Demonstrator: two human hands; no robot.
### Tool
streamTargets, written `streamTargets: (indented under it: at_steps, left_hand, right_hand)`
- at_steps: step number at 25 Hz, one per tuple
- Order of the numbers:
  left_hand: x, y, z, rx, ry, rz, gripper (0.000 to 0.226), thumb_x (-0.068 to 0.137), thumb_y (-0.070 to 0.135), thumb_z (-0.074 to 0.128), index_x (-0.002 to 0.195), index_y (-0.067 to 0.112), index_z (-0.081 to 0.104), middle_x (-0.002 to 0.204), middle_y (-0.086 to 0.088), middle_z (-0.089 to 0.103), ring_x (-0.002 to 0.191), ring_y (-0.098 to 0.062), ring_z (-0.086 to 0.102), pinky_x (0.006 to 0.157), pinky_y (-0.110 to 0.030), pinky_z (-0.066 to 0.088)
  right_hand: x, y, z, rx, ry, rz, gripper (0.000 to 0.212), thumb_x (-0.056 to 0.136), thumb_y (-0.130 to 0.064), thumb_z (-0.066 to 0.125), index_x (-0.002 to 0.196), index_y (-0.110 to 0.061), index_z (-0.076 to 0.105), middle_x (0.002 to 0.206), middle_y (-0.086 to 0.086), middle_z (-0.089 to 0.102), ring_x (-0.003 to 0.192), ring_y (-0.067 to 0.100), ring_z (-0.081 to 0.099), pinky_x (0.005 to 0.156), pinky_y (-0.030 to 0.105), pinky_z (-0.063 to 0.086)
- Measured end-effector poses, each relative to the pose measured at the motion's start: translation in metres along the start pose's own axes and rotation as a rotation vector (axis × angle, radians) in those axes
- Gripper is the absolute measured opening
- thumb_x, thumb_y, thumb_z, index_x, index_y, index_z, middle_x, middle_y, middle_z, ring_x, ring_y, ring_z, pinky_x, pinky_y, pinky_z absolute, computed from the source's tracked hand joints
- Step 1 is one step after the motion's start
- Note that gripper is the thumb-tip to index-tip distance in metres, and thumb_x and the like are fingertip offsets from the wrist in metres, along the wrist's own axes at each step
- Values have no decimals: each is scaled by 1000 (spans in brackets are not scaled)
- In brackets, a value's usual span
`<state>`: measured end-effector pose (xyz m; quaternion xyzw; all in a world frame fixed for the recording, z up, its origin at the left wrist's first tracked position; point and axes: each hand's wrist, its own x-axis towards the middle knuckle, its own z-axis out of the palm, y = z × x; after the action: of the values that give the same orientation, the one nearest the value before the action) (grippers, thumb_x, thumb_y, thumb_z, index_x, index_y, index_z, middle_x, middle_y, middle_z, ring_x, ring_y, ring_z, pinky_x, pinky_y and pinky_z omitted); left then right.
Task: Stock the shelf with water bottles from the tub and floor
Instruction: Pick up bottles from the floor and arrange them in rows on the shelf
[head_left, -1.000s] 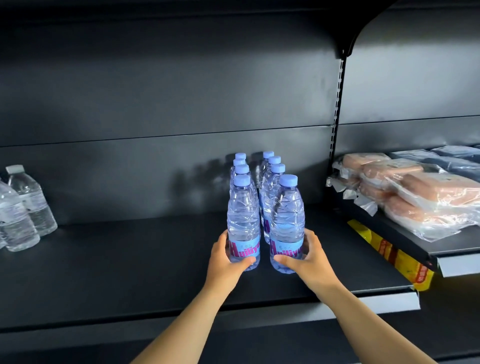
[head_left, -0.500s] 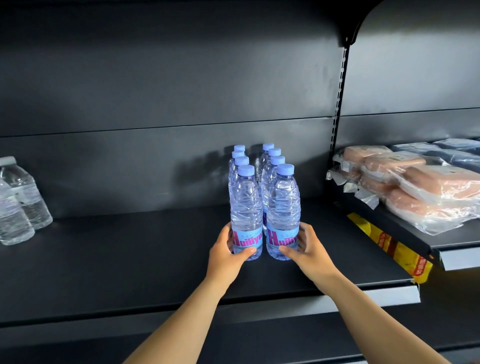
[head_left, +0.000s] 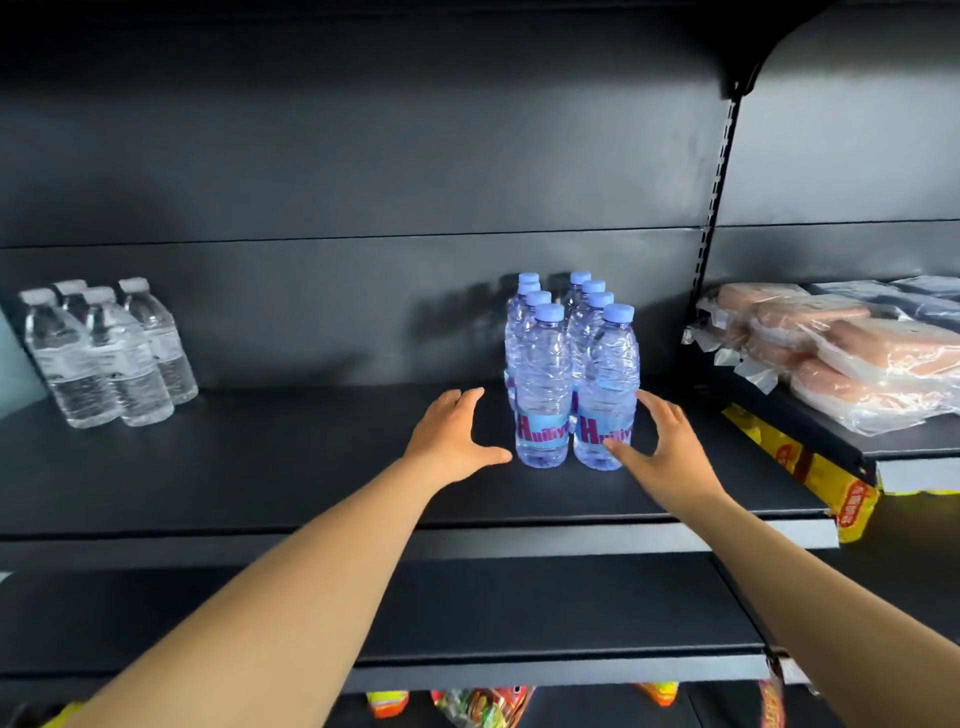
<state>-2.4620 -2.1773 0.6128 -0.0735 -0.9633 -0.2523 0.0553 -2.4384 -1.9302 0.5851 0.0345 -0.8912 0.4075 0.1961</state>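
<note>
The left hand and right hand have released the front blue-capped bottles; both are spread open beside them now.

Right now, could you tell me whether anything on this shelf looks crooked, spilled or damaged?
Nothing stands out. The blue-capped bottles stand upright in two tidy rows on the shelf, the clear bottles at the left are upright too, and no water shows on the shelf. Both hands, left hand and right hand, are open beside the rows.

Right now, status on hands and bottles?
Left hand open, off the bottles. Right hand open, beside the front right bottle. Blue-capped bottles upright on shelf. Nothing blocking.
</note>
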Motion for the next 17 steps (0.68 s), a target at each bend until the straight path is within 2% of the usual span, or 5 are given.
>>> streamTargets:
  at_steps: [3,5,8,13,17]
  left_hand:
    - [-42,-23,-46,269,14,32,95,75,50,70,148,24,17,157,-6,12,146,-23,9,117,-41,18]
    - [-78,-43,-72,371,33,31,96,75,53,69,149,24,15,157,-8,10,146,-25,5,118,-44,15]
    - [-146,-83,-100,459,15,-7,98,75,53,69,149,25,11,158,-10,6,147,-27,1,118,-46,13]
    - [-273,-164,-123,539,-45,-50,97,76,50,69,149,24,11,158,-11,3,147,-28,-2,118,-46,12]
    - [-369,-241,-100,465,-97,-165,92,79,46,68,149,23,13,158,-12,5,146,-29,1,118,-45,14]
  right_hand:
    - [-28,-42,-2,-155,24,-88,74,80,-30,72,143,-15,36,148,9,33,138,25,26,112,37,26]
    - [-52,-73,7,-214,27,-141,74,79,-35,72,142,-16,38,149,10,32,139,27,25,112,44,28]
    - [-104,-128,32,-287,0,-229,76,77,-41,72,142,-19,38,151,9,30,142,27,21,112,47,26]
    - [-223,-211,103,-372,-183,-330,80,82,-50,63,148,-28,24,157,2,15,147,21,3,115,46,15]
    - [-326,-219,181,-298,-429,-228,80,82,-48,64,148,-29,21,158,0,12,146,20,2,115,47,14]
